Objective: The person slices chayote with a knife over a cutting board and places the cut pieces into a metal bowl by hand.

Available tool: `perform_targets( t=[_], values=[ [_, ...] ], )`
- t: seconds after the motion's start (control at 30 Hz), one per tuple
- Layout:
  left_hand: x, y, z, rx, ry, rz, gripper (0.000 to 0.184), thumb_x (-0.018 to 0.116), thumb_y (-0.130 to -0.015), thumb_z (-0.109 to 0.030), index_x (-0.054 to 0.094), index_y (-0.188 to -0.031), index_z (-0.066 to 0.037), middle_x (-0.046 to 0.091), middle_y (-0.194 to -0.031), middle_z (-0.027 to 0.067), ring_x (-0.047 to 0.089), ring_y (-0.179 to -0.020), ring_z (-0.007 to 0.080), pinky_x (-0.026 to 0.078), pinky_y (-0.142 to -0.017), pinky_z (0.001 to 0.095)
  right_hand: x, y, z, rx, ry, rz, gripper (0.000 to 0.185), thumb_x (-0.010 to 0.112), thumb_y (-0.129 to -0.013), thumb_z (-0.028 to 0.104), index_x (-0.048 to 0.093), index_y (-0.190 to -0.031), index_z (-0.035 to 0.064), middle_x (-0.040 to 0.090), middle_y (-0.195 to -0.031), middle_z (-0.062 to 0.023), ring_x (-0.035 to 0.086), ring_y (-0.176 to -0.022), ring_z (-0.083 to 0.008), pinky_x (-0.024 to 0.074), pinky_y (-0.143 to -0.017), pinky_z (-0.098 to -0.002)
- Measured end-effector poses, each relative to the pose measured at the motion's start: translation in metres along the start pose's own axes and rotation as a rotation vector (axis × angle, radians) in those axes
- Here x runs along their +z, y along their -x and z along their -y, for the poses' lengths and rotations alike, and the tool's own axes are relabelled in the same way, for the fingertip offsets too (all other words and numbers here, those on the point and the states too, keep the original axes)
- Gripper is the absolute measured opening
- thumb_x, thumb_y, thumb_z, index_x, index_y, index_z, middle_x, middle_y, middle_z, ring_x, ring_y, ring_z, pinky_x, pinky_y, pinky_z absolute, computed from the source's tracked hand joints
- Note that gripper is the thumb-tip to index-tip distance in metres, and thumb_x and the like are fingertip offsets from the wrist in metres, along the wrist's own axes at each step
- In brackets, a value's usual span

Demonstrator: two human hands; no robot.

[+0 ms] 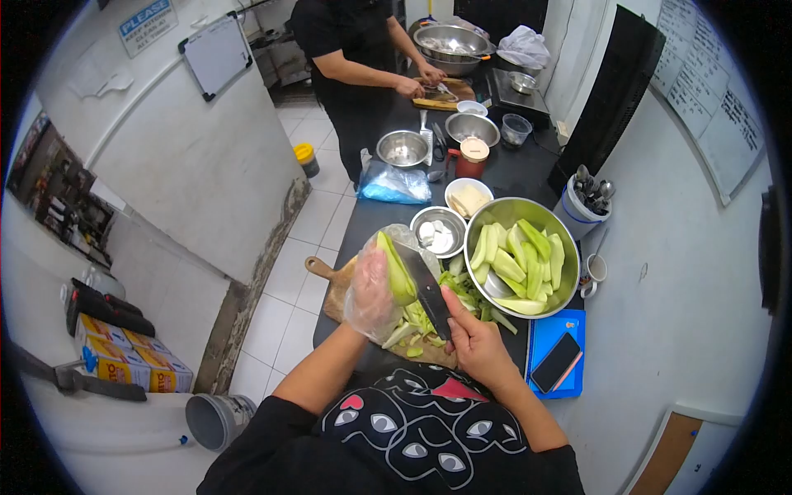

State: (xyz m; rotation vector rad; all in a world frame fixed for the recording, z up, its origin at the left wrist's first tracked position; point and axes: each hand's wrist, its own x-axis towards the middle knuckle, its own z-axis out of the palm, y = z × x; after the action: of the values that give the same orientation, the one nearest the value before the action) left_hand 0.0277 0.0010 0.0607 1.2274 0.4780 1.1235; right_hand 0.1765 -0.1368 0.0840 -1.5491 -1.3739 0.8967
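My left hand, in a clear plastic glove, is closed round a long pale green vegetable that looks like a gourd or unripe papaya. In my right hand is the handle of a kitchen knife. Its broad dark blade lies against or very near the vegetable's right side. Below them, a wooden cutting board holds green peelings and scraps. To the right, a large metal bowl contains several pale green wedges. What the knife's edge touches is hard to make out.
Small bowls, a red mug and a plastic bag stand farther up the dark counter. A phone lies on a blue folder at right. Across the counter, another person works at a board.
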Motion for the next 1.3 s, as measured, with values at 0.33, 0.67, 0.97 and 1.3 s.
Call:
perform_targets(
  t=[0.33, 0.67, 0.97, 1.3],
  values=[
    [-0.002, 0.002, 0.034, -0.001, 0.400, -0.215, 0.024, 0.037, -0.099, -0.025, 0.049, -0.108, -0.005, 0.057, -0.095, 0.0048, 0.057, -0.083, 0.0128, 0.050, -0.071, 0.0252, 0.000, -0.002, 0.010, 0.007, -0.023, 0.035, 0.053, 0.049, -0.090, 0.004, 0.040, -0.139, 0.0214, 0.062, -0.069, -0.0169, 0.064, -0.060, -0.0227, 0.0501, -0.061, -0.0319],
    [0.016, -0.001, -0.007, -0.116, 0.567, -0.146, 0.025, 0.041, -0.098, -0.025, 0.049, -0.111, -0.005, 0.058, -0.097, 0.0063, 0.059, -0.086, 0.0149, 0.052, -0.073, 0.0275, -0.008, -0.004, 0.013, 0.029, 0.016, 0.066, 0.051, 0.049, -0.091, 0.007, 0.040, -0.139, 0.0225, 0.053, -0.062, -0.0180, 0.056, -0.051, -0.0212, 0.0458, -0.057, -0.0298],
    [-0.017, -0.004, 0.019, -0.112, 0.696, 0.067, 0.034, 0.045, -0.094, -0.016, 0.045, -0.125, -0.004, 0.057, -0.115, 0.0107, 0.059, -0.104, 0.0212, 0.050, -0.090, 0.0335, -0.005, -0.006, 0.013, 0.052, -0.043, 0.069, 0.050, 0.049, -0.091, 0.007, 0.041, -0.138, 0.0208, 0.054, -0.064, -0.0185, 0.057, -0.052, -0.0198, 0.0463, -0.058, -0.0294],
    [-0.003, 0.005, 0.027, -0.137, 0.513, 0.067, 0.032, 0.047, -0.094, -0.013, 0.047, -0.124, -0.001, 0.057, -0.114, 0.0087, 0.058, -0.099, 0.0165, 0.048, -0.086, 0.0274, 0.000, -0.013, 0.006, 0.010, -0.056, 0.015, 0.052, 0.050, -0.091, 0.008, 0.038, -0.141, 0.0206, 0.058, -0.065, -0.0105, 0.058, -0.055, -0.0167, 0.0466, -0.057, -0.0282]
  ],
)
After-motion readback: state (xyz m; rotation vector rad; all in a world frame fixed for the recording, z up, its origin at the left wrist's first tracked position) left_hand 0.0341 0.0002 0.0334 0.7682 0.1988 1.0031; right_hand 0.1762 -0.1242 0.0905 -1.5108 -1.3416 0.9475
